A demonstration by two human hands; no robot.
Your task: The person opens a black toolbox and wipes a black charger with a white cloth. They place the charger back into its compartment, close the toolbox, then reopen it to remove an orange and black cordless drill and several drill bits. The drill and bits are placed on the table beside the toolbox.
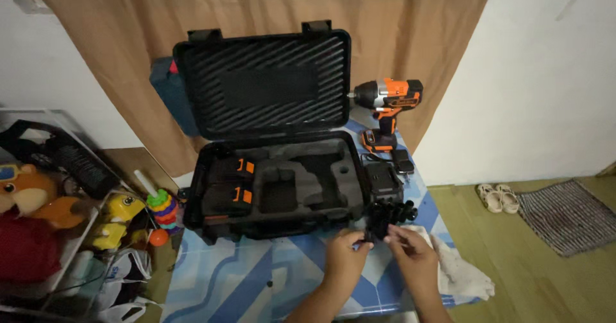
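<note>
Head view, looking down on a bench [256, 278] covered with a blue and white patterned cloth.

Status of work: both hands meet just in front of the right front corner of an open black tool case [276, 188]. The left hand [344, 259] and right hand [414, 255] each pinch with narrowed fingers on a cluster of black sockets [385, 219], which sits at the bench edge of the case, beside a black charger block [383, 180]. Whether the sockets are joined on a rail or loose cannot be told. The large moulded recess in the case's foam is vacant, and the orange and black impact wrench [388, 104] stands outside it, upright on its battery base, behind the case to the right. In my judgement unpacking is well advanced: the wrench, charger and sockets are out, while two battery packs remain seated.

Count:
- Tool case: one, lid raised against a brown curtain [256, 8].
- Impact wrench: one.
- Battery packs with orange tabs [234, 182]: two, in the left foam slots.
- Charger: one.
- Sockets: several; the exact number is not readable.
- White cloth [459, 271]: one, right of the hands.
- Sandals [497, 198]: one pair on the floor, next to a striped mat [568, 214].
- Toys [128, 214]: a pile on the left shelf.
</note>
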